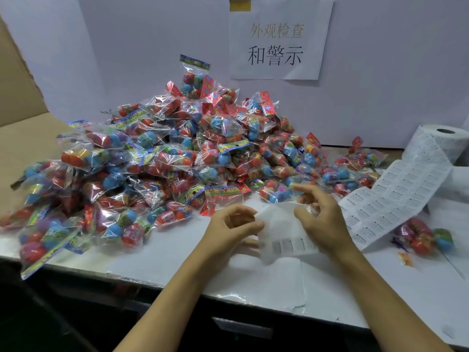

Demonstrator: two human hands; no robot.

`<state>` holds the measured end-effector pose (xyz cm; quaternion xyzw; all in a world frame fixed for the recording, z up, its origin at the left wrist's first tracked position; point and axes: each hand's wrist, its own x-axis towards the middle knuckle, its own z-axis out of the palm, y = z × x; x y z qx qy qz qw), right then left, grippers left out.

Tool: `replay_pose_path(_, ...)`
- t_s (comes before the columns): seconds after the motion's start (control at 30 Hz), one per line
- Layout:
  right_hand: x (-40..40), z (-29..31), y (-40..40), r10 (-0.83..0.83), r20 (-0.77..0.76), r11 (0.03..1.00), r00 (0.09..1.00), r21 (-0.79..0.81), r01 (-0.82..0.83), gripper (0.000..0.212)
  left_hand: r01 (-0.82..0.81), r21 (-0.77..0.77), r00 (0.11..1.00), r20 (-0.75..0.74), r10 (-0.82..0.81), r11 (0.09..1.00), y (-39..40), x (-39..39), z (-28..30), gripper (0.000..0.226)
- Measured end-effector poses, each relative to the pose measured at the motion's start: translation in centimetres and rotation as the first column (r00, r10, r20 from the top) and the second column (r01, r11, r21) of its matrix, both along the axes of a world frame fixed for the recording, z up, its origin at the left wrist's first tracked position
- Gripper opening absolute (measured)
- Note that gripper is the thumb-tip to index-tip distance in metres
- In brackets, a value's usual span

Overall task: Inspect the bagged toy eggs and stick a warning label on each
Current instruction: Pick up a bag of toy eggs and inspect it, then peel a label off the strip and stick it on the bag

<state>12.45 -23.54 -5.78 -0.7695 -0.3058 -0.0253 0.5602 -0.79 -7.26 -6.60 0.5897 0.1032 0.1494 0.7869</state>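
A big heap of clear bags of coloured toy eggs point(162, 163) covers the left and middle of the white table point(266, 285). In front of it I hold a white label backing sheet point(281, 235) between both hands; a few printed labels show near its lower edge. My left hand point(228, 229) pinches its left edge with curled fingers. My right hand point(319, 219) grips its right side with thumb and fingers. A long strip of warning labels point(390, 199) runs from a roll point(441, 143) at the right. One bag of eggs point(421, 237) lies apart at the right.
A white board point(152, 47) stands behind the heap with a paper sign point(276, 44) taped on it. Brown cardboard point(17, 80) leans at the far left. The table's front edge point(177, 285) runs just below my wrists. More paper sheets point(454, 214) lie at the far right.
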Motion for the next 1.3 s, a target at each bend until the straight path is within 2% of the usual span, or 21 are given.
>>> replay_pose_path(0.13,0.0,0.4,-0.1,-0.09,-0.031,0.987,0.995,0.131,0.093,0.035,0.089,0.055,0.996,0.008,-0.09,0.995,0.1,-0.2,-0.2,0.028)
replay_pose_path(0.27,-0.2,0.4,-0.1,-0.127,0.001,0.982,0.992,0.138,0.126,0.033,0.126,0.128,0.992,0.007,-0.128,0.984,0.0,-0.2,-0.3,0.013)
replay_pose_path(0.37,-0.6,0.2,0.2,-0.231,0.225,0.972,0.947,0.09,0.216,0.039,0.066,0.125,0.996,0.043,-0.072,0.99,-0.1,-0.2,-0.3,0.01)
replay_pose_path(0.43,-0.9,0.3,0.2,-0.276,0.456,0.961,0.846,0.129,0.244,0.029,-0.012,0.112,0.996,0.086,0.002,0.994,-0.1,-0.1,-0.4,0.012)
replay_pose_path(0.5,-1.1,0.2,0.2,-0.236,0.631,0.972,0.739,0.152,0.181,0.018,-0.068,0.106,0.992,0.115,0.056,0.992,-0.1,-0.1,-0.4,0.013)
replay_pose_path(0.57,-1.4,0.1,0.2,-0.116,0.709,0.993,0.696,0.094,0.07,0.013,-0.097,0.08,0.988,0.131,0.086,0.992,0.0,0.0,-0.5,0.015)
replay_pose_path(0.67,-2.0,-0.2,0.5,0.109,0.655,0.994,0.748,-0.056,-0.095,0.018,-0.067,0.069,0.987,0.151,0.056,0.995,0.0,-0.1,-0.4,0.014)
replay_pose_path(0.77,-2.1,-0.4,0.7,0.205,0.592,0.979,0.779,-0.119,-0.166,0.023,-0.018,0.115,0.986,0.165,-0.001,0.993,0.0,-0.3,-0.4,0.012)
replay_pose_path(0.9,-1.9,-0.5,0.5,0.234,0.51,0.972,0.828,-0.128,-0.196,0.023,-0.016,0.154,0.988,0.155,-0.008,0.988,0.0,-0.4,-0.2,0.014)
replay_pose_path(1.03,-2.0,-0.5,0.5,0.292,0.376,0.956,0.879,-0.092,-0.278,0.012,-0.021,0.165,0.987,0.159,-0.005,0.986,0.1,-0.4,-0.3,0.016)
replay_pose_path(1.13,-2.0,-0.4,0.4,0.305,0.378,0.952,0.874,-0.106,-0.287,0.008,-0.017,0.15,0.988,0.156,-0.007,0.989,0.0,-0.3,-0.3,0.013)
replay_pose_path(1.3,-2.1,-0.3,0.4,0.337,0.393,0.941,0.856,-0.159,-0.298,0.016,0.045,0.106,0.978,0.197,-0.065,0.993,0.0,-0.4,-0.4,0.015)
